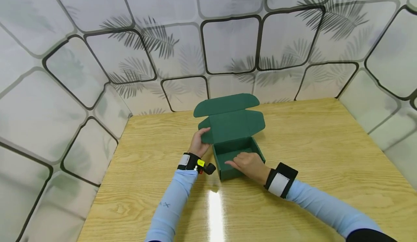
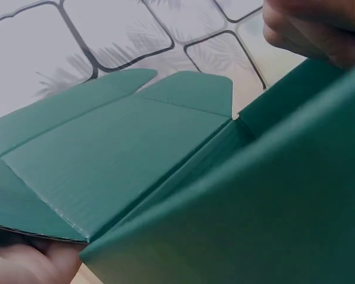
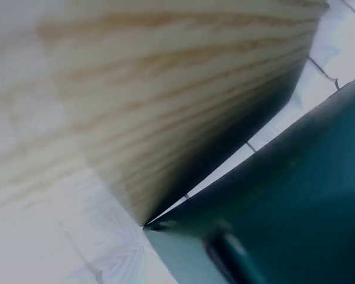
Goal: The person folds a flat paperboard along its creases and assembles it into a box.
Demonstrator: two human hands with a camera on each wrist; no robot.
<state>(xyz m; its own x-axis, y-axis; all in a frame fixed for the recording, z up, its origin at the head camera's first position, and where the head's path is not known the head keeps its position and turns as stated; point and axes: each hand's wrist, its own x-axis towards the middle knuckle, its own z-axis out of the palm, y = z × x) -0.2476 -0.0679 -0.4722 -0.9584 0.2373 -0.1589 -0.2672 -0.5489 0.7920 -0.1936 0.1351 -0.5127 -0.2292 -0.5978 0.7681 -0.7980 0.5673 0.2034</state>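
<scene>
A green cardboard box [image 1: 226, 169] stands on the table with its lid [image 1: 229, 126] raised at the back and the flaps spread. My left hand [image 1: 198, 144] holds the lid's left side flap [image 1: 205, 137]; in the left wrist view, fingers [image 2: 32, 263] lie beneath this flap and a fingertip shows at its upper edge. Over the front right part of the box is my right hand [image 1: 249, 166], its fingers curled and its thumb pointing left. The left wrist view shows those curled fingers [image 2: 313, 35] above the right wall, with nothing visible in them. The right wrist view hides the hand.
The wooden table [image 1: 156, 144] spreads to both sides of the box and in front of it. Patterned fabric walls [image 1: 231, 46] rise behind the table and on both sides. Both wrists wear black straps, with a small camera [image 1: 209, 168] on the left one.
</scene>
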